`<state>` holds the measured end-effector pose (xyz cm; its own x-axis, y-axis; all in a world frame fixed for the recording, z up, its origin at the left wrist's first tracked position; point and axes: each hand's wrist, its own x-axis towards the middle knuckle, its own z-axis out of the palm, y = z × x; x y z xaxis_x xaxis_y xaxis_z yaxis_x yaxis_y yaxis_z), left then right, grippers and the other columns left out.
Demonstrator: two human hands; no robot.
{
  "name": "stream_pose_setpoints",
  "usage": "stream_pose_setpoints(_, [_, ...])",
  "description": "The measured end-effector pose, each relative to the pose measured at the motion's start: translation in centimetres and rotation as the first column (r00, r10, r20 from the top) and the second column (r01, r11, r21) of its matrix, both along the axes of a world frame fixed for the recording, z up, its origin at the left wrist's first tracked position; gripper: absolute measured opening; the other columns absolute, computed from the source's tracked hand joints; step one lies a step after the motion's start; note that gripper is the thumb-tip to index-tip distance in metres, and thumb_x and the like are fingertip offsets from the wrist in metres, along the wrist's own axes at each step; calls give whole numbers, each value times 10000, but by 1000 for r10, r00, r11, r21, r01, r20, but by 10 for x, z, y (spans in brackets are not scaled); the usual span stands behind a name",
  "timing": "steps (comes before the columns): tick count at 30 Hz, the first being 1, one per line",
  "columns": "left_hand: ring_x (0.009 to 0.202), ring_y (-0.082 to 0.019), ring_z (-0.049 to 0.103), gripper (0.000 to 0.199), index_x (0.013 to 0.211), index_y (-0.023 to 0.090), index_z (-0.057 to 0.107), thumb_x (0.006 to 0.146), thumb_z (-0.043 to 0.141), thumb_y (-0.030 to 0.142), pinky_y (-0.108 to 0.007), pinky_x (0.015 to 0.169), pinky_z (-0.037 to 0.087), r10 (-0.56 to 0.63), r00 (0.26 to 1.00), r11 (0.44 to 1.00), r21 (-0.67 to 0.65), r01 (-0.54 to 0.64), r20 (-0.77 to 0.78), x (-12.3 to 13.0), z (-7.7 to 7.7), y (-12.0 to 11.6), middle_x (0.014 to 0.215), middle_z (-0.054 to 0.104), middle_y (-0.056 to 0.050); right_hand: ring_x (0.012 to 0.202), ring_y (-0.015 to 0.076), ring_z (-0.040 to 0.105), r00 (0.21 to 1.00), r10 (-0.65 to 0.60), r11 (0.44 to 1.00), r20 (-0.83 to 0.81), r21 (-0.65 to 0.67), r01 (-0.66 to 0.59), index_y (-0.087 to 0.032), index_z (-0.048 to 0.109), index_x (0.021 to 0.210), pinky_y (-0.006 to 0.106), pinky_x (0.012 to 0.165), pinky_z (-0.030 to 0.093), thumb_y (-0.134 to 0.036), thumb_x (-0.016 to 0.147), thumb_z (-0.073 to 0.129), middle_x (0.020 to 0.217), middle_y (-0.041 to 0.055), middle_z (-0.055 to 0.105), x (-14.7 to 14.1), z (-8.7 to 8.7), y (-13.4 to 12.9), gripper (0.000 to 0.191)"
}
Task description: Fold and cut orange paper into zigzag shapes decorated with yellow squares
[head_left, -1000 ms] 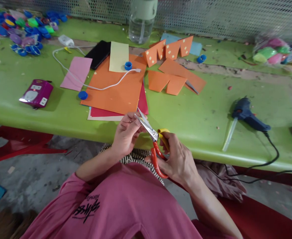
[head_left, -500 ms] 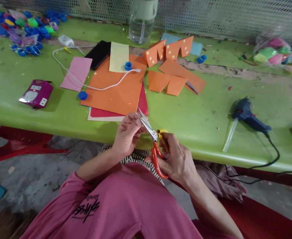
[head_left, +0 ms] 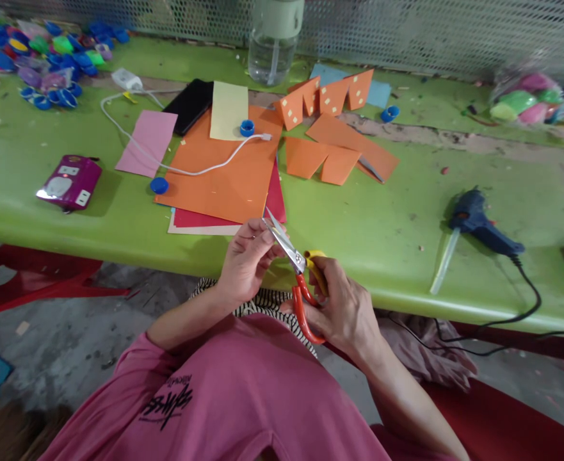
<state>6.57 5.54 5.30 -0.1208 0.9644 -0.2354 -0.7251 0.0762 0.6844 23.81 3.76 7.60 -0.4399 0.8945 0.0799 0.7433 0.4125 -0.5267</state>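
My right hand (head_left: 346, 307) grips a pair of scissors (head_left: 299, 261) by their red and yellow handles. The blades are slightly apart and point up and left, to the fingertips of my left hand (head_left: 249, 262). Thumb and fingers of that hand are pinched together at the blades, on something too small to make out. Just beyond lies a stack of paper with an orange sheet (head_left: 224, 186) on top. To its right are a notched orange paper piece (head_left: 322, 160) and folded orange strips with pale squares (head_left: 334, 96).
A blue glue gun (head_left: 486, 221) lies at the right, its cord running off the table edge. A purple power socket (head_left: 69, 182), a white cable (head_left: 198, 173), a black phone (head_left: 189, 105) and blue bottle caps (head_left: 159, 186) are at the left. A water bottle (head_left: 274, 45) stands behind.
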Motion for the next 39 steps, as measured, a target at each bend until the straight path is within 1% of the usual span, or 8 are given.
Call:
stream_pose_setpoints(13, [536, -8, 606, 259, 762, 209, 666, 695, 883, 336, -93, 527, 511, -2, 993, 998, 62, -5, 116, 0, -3, 2, 734, 710, 76, 488, 121, 527, 998, -62, 997, -32, 34, 63, -154, 574, 1078, 264, 458, 399, -632, 890, 542, 662, -2, 601, -2, -5, 1, 515])
stream_pose_setpoints(17, [613, -31, 652, 209, 777, 216, 689, 736, 855, 337, -118, 579, 536, -12, 1000, 991, 135, 9, 23, -6, -6, 4, 755, 713, 68, 460, 94, 435, 980, -132, 989, -151, -83, 120, -188, 569, 979, 248, 434, 349, -620, 822, 655, 583, -60, 502, 4, -2, 2, 467])
stream_pose_setpoints(21, [694, -73, 692, 176, 782, 198, 698, 773, 823, 321, -148, 608, 537, -138, 964, 969, 172, 179, -228, -17, -2, 4, 750, 718, 36, 524, 108, 475, 898, -238, 960, -371, -228, 161, -235, 536, 987, 254, 462, 392, -544, 733, 778, 679, -48, 568, 7, 5, 2, 467])
stream_pose_setpoints(26, [709, -88, 663, 143, 795, 185, 703, 811, 792, 295, -178, 660, 532, -194, 726, 902, 172, 397, -659, -25, 14, -1, 763, 712, 11, 662, 126, 578, 765, -231, 968, -602, -220, 119, -260, 510, 963, 279, 586, 490, -354, 802, 748, 876, -5, 659, -1, 17, 9, 302])
stream_pose_setpoints(29, [733, -108, 674, 107, 835, 194, 705, 855, 751, 289, -205, 675, 527, -62, 501, 855, 213, 473, -863, -25, 22, -4, 800, 733, -2, 653, 125, 582, 786, -202, 970, -584, -231, 77, -254, 514, 974, 278, 579, 487, -336, 794, 752, 849, -11, 656, -2, 20, 12, 309])
stream_pose_setpoints(32, [733, -122, 682, 84, 859, 195, 700, 896, 700, 270, -226, 687, 525, 91, 317, 810, 255, 528, -944, -24, 24, -5, 811, 742, -7, 621, 111, 556, 830, -189, 970, -525, -232, 74, -243, 516, 992, 260, 562, 469, -327, 770, 765, 789, -30, 640, 0, 20, 12, 344])
stream_pose_setpoints(35, [753, -122, 694, 85, 841, 195, 684, 918, 664, 224, -219, 699, 528, 177, 231, 769, 281, 574, -957, -23, 23, -6, 804, 744, 3, 562, 78, 491, 870, -167, 974, -464, -217, 71, -231, 515, 980, 228, 524, 425, -293, 769, 739, 762, -45, 634, 2, 24, 11, 313])
stream_pose_setpoints(39, [807, -133, 713, 67, 844, 203, 685, 898, 672, 165, -224, 729, 538, 179, 144, 757, 230, 612, -973, -22, 23, -5, 866, 763, 2, 531, 58, 454, 912, -113, 978, -395, -206, 31, -220, 512, 967, 213, 497, 381, -220, 749, 677, 749, -53, 625, 5, 30, 11, 273])
